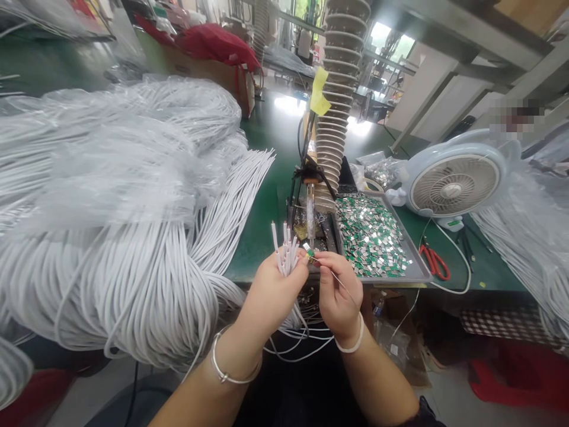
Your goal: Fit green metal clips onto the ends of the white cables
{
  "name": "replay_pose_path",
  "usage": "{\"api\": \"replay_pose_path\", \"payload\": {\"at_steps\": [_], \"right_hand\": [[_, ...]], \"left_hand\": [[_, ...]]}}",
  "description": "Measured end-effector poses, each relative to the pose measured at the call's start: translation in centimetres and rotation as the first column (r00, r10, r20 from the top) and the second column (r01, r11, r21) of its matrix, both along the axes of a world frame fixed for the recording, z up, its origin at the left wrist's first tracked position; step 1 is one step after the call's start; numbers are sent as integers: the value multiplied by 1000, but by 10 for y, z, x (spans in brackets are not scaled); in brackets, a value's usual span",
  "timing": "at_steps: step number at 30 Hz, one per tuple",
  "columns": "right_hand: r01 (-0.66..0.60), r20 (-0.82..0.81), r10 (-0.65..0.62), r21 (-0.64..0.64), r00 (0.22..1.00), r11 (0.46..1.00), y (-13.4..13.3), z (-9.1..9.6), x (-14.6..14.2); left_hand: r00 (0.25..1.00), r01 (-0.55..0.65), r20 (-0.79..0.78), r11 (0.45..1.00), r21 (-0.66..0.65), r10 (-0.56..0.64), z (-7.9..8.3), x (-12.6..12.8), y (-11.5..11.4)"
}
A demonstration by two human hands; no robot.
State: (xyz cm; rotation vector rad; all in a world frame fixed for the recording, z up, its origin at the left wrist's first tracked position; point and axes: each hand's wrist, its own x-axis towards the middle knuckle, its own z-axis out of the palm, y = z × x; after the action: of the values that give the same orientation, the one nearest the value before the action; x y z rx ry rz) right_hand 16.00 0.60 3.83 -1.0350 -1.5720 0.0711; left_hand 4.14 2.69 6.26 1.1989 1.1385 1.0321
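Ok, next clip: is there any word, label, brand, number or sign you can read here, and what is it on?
Nothing can be read as words, brand or numbers.
Yellow paper note on the ribbed column: no writing can be made out.
Small label on the base of the fan: too small to read.
Pixelated patch at the top right: blurred, unreadable.

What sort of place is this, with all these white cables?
Probably an electronics workshop: heaps of white cable cover a green workbench, a metal tray holds small green circuit boards, and what looks like a soldering iron stands nearby.
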Motion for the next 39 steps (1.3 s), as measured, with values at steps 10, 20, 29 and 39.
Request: {"api": "replay_pose_path", "payload": {"at_steps": [10, 20, 29, 39], "right_hand": [[29, 24, -27, -79, 999, 996, -16, -6, 5], [248, 161, -220, -187, 962, 950, -19, 9, 44], [456, 552, -167, -441, 817, 773, 17, 16, 108], [416, 452, -201, -446, 869, 793, 22, 12, 103]], "left_hand": [[988, 150, -43, 986, 76, -147, -14, -4, -15], [999, 22, -43, 1000, 22, -21, -32, -4, -20], [941, 195, 286, 980, -28, -179, -52, -5, -18], [892, 109, 450, 986, -127, -41, -41, 3, -19]]}}
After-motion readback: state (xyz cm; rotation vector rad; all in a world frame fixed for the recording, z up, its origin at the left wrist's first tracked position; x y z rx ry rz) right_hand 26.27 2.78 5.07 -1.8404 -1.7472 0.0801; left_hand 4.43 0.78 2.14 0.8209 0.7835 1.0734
